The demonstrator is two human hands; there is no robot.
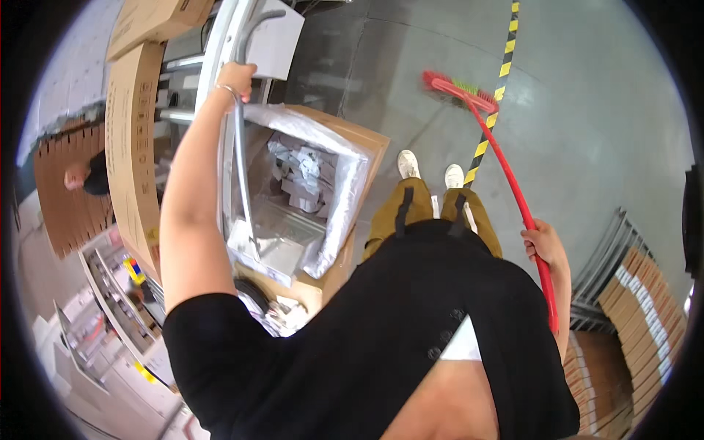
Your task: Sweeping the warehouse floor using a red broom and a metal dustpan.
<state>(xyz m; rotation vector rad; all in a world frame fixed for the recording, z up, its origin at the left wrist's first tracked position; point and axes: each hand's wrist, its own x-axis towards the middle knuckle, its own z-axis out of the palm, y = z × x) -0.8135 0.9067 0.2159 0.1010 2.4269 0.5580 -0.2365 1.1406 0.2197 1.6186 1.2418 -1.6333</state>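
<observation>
My left hand (236,79) is closed around the grey metal handle of a long-handled dustpan (243,158), whose hooked end curves above my fist. Its pale pan reaches down into a cardboard box (375,139) lined with clear plastic. Crumpled white scraps (301,165) lie inside that box. On the other side, my right hand (541,242) grips the red stick of a broom (506,165). The broom's red head with green bristles is out over the floor beyond my feet, slightly blurred.
Yellow-and-black tape (506,59) runs along the grey floor (587,88). Large cartons (132,147) stand at the left, near a metal-framed rack. Flattened cardboard (645,308) and metal frames (609,249) are at the right. Another person's head (75,176) shows at far left.
</observation>
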